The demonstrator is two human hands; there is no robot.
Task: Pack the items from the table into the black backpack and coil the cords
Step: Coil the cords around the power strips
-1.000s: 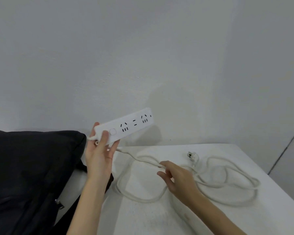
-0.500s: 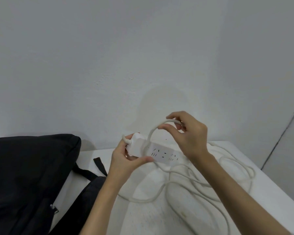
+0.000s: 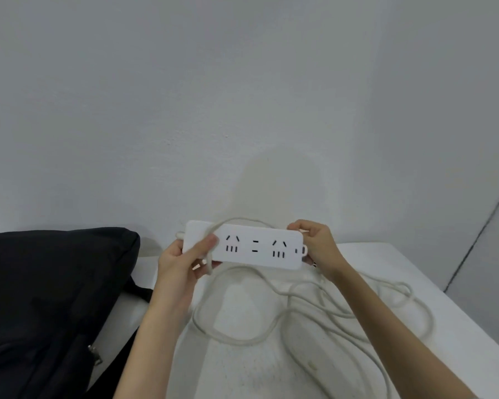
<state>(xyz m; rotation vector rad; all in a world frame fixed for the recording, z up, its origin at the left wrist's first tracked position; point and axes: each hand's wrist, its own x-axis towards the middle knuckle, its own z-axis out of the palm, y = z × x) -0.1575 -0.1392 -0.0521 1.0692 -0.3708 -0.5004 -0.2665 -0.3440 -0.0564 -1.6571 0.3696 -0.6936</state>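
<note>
A: How many power strips do you count?
B: One white power strip [image 3: 257, 250], with two large socket groups and one small two-slot socket between them on its face.
A: And cords?
B: One pale cord [image 3: 231, 339]; how many loops it makes I cannot tell.
A: Bags?
B: One black backpack [image 3: 49, 298], with one strap [image 3: 139, 289] showing.
A: Hands?
B: Two: one left hand [image 3: 182, 262] and one right hand [image 3: 317, 244].
A: Benches?
B: One white bench [image 3: 415, 355].
</note>
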